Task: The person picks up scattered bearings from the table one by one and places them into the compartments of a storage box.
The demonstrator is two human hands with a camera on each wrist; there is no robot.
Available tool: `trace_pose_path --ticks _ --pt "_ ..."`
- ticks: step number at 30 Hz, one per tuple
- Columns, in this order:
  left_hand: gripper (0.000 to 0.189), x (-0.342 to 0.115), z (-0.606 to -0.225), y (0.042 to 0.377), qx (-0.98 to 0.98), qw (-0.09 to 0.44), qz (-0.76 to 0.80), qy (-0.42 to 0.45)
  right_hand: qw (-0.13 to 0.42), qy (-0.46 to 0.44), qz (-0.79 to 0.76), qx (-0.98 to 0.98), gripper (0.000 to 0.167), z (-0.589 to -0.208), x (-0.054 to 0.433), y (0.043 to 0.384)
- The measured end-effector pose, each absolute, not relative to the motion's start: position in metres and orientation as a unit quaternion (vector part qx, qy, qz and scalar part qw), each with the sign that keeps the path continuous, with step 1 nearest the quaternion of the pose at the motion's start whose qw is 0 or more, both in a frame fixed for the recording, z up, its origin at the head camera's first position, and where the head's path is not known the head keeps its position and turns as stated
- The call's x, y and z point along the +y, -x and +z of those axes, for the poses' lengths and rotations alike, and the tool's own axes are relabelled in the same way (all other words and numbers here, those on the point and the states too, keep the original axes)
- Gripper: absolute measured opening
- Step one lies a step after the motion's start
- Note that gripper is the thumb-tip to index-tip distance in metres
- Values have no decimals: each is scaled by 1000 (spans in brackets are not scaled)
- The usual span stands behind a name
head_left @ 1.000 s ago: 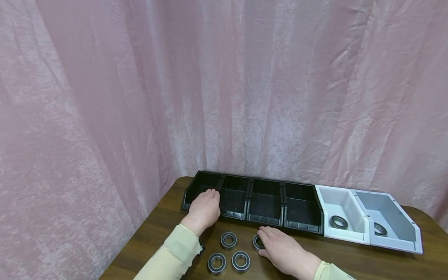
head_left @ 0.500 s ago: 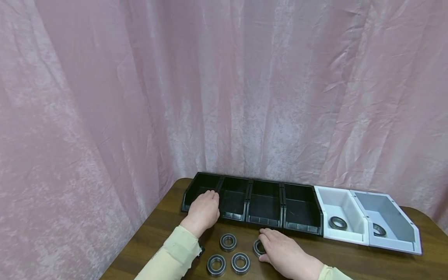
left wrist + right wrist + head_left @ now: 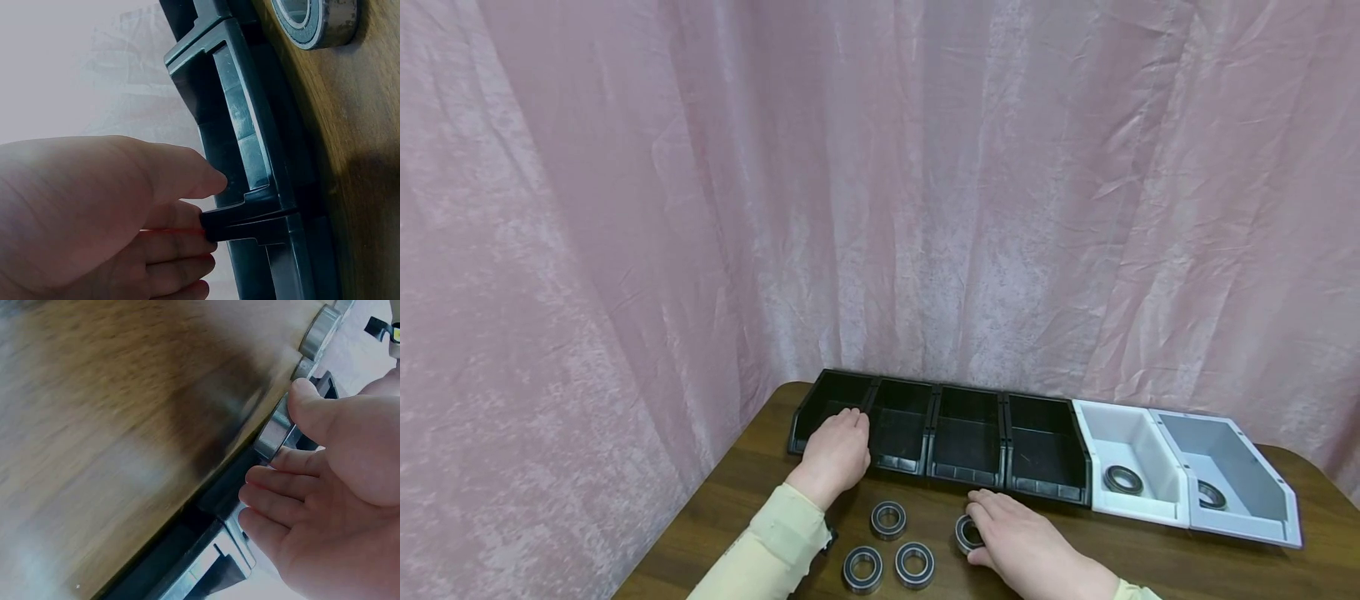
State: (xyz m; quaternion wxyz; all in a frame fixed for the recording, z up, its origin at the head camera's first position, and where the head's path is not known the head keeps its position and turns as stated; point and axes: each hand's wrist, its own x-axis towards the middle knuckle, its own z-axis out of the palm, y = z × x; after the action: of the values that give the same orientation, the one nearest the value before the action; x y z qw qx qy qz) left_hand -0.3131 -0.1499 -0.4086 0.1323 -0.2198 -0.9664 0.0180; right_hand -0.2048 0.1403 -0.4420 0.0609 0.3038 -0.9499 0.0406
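In the head view my left hand rests at the front of the leftmost black bins. The left wrist view has its thumb inside one black bin and its fingers across the divider, pinching that wall. My right hand holds a ball bearing between thumb and forefinger, low over the table. From the right wrist, the bearing's shiny outer rim faces the camera, and the other fingers extend beside it. Three more bearings lie between the hands: a back one, a left one and a right one.
Several black bins stand in a row along the back of the wooden table. A white bin and a grey bin continue it rightward, each with one bearing inside. A pink curtain hangs behind.
My right hand has slid a little to the right, and the bearing at its fingertips has shifted right with it. The left hand stays at the bins.
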Motion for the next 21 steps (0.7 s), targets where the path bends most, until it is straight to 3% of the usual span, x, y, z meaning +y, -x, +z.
trace_pose_path --ticks 6,10,21 --pt "49 -150 -408 312 -967 133 14 218 52 -300 50 -951 60 -447 154 205" --pt "49 -149 -408 312 -967 132 13 218 86 -327 63 -939 61 -461 171 211" --pt "50 -149 -409 313 -967 135 17 216 81 -270 33 -959 51 -431 176 198"
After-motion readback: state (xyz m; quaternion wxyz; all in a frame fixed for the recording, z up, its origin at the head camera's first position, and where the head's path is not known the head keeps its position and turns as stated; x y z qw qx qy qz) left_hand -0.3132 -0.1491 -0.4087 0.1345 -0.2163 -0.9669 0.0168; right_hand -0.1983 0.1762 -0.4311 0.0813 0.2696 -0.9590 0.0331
